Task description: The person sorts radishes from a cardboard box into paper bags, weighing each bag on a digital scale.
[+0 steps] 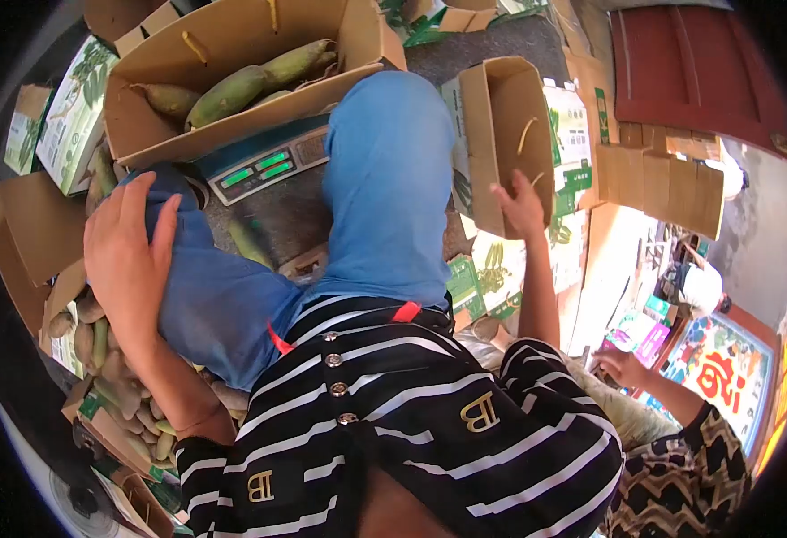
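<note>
My left hand point(129, 255) is spread over my left knee, with its fingers stretched out and nothing in them. My right hand point(523, 208) is at the near end of an open cardboard box point(497, 108), thumb and fingers apart. A yellow cord handle point(527, 134) shows on the inside of that box. In front of my knees, a larger cardboard box point(250, 36) holds several long green-brown vegetables point(232, 97). Under it sits a digital scale point(268, 175) with lit green displays.
Loose brown and green vegetables point(116, 386) lie in a heap at my left. Printed cartons point(75, 112) stand at the far left, and flattened cardboard point(658, 188) is at the right. Another person's hand point(622, 368) and patterned sleeve point(680, 466) are at the lower right.
</note>
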A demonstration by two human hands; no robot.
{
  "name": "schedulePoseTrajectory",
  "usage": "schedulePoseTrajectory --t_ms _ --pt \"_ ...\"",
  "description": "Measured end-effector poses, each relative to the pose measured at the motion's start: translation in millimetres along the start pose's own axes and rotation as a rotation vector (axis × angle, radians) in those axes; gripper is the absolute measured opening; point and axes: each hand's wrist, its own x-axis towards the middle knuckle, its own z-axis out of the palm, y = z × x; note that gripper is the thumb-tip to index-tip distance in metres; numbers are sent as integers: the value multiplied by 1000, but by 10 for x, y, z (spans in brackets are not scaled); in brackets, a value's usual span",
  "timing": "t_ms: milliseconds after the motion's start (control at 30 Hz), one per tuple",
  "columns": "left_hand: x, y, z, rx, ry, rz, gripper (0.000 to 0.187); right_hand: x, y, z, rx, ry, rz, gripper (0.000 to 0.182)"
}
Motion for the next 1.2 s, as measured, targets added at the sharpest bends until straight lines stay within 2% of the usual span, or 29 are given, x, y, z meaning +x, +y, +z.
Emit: schedulePoseTrajectory --t_ms 67,100,200,300,400,500,567,667,767,867,933,1033,1133,1167,1200 --pt "9 7 -32 -6 0 -1 28 -52 74 232 -173 -154 55 63" --pt "6 -4 -26 -8 8 7 28 -127 166 394 -119 67 27 48" --pt "-2 -17 -16 -11 14 8 28 -65 558 505 -105 322 -25 41" --pt "8 0 -29 -14 15 -2 29 112 405 198 133 338 32 33" --pt "2 -21 -26 -16 -25 -25 30 445 237 -1 -14 355 36 36" --pt "-3 -30 -40 -17 -55 -47 30 934 245 -67 -17 432 -27 37" --pt "-1 -29 -49 -16 -57 -53 30 1196 64 -194 -59 434 9 42" --pt "10 -18 -37 -21 -48 -52 30 1554 -62 -235 -36 390 -31 38" --pt "6 -41 -43 -21 -50 -56 31 1783 -20 -6 -180 180 -53 39" --pt "-13 -66 -37 -16 -37 -55 31 1706 -57 186 -167 158 -40 40" --pt "-26 -75 -20 -23 -34 -61 31 1638 -22 251 -142 301 -41 38" --pt "-51 -105 -22 -31 2 -49 30 1356 -192 145 -151 666 -388 33" --pt "-61 -119 -17 -37 18 -57 30 1043 -467 149 12 487 -462 28" --pt "-73 -119 -17 -35 17 -62 29 908 -589 134 118 296 -312 27" --pt "-80 -116 -21 -33 8 -60 28 886 -609 172 240 212 -273 28"
